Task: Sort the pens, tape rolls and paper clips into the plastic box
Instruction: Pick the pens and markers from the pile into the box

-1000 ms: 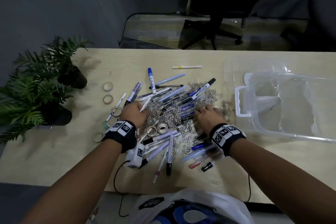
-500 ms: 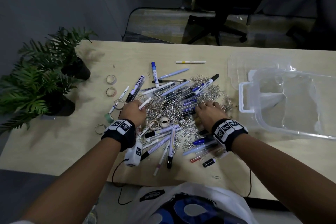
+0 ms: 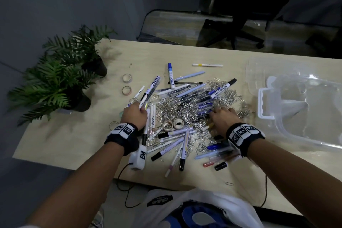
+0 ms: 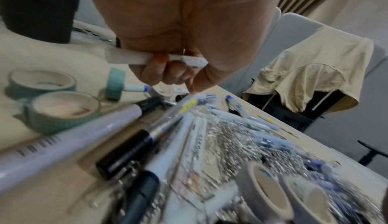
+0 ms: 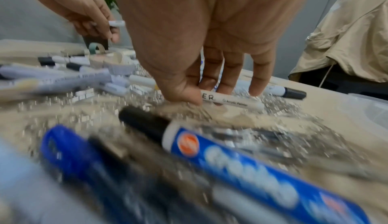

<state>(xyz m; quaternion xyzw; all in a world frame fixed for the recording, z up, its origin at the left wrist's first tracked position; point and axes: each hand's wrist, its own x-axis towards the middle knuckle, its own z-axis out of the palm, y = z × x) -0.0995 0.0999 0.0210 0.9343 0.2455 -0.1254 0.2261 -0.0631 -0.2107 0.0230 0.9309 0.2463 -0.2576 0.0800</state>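
A heap of pens (image 3: 192, 94) and silver paper clips (image 3: 170, 109) covers the middle of the table. Two tape rolls (image 3: 173, 124) lie in the heap, and others (image 3: 127, 78) lie to its left. My left hand (image 3: 140, 111) (image 4: 168, 73), at the heap's left edge, grips a white pen (image 4: 126, 58) with an orange band. At the heap's right side, my right hand (image 3: 222, 112) (image 5: 210, 93) pinches a white marker (image 5: 235, 102) between thumb and fingers. The clear plastic box (image 3: 261, 103) stands at the right.
Two potted plants (image 3: 61, 83) stand at the table's left end. A clear lid (image 3: 259, 72) lies behind the box. A lone white pen (image 3: 207, 65) lies at the back of the table. A black office chair (image 3: 238, 24) with a beige garment stands beyond.
The view has shifted slightly. My left hand has drawn a little to the left off the heap with the white pen in it. The right hand stays on the same part of the heap.
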